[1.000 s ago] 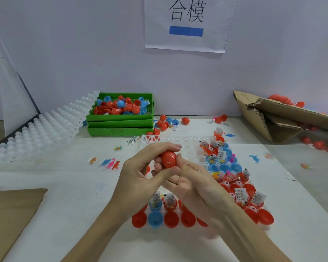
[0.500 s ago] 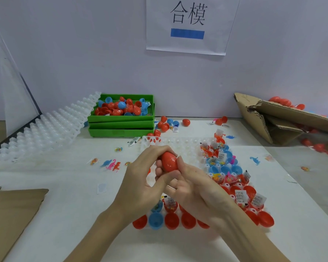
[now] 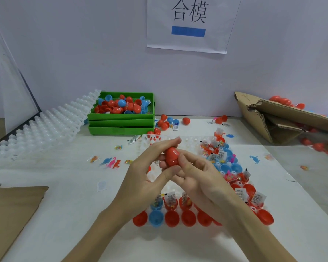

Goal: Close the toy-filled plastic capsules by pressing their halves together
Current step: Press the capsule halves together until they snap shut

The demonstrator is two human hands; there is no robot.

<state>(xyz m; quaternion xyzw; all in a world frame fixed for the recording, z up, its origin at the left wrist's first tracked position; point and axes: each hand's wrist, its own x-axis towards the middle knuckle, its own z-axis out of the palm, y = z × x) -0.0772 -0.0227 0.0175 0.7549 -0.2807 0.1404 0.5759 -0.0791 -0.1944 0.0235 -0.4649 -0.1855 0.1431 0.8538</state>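
Observation:
A red plastic capsule (image 3: 171, 156) is held above the white holder tray (image 3: 189, 140) at the table's middle. My left hand (image 3: 148, 171) grips it from the left, fingers over its top and thumb under it. My right hand (image 3: 199, 176) holds it from the right with thumb and fingers curled round it. Its two halves sit together. Below my hands, open red and blue capsule halves (image 3: 171, 218) stand in the tray's near row, and several behind them hold toys and paper slips (image 3: 170, 200).
Stacked green bins (image 3: 121, 121) with loose halves stand at the back left beside white trays (image 3: 45, 127) leaning there. A torn cardboard box (image 3: 284, 120) lies at the right, cardboard (image 3: 11, 210) at the near left. Small toy dinosaurs (image 3: 112, 162) lie scattered on the table.
Both hands have stayed together on the red capsule, shifting slightly. The fingers have regripped it, and my right thumb now lies along its right side.

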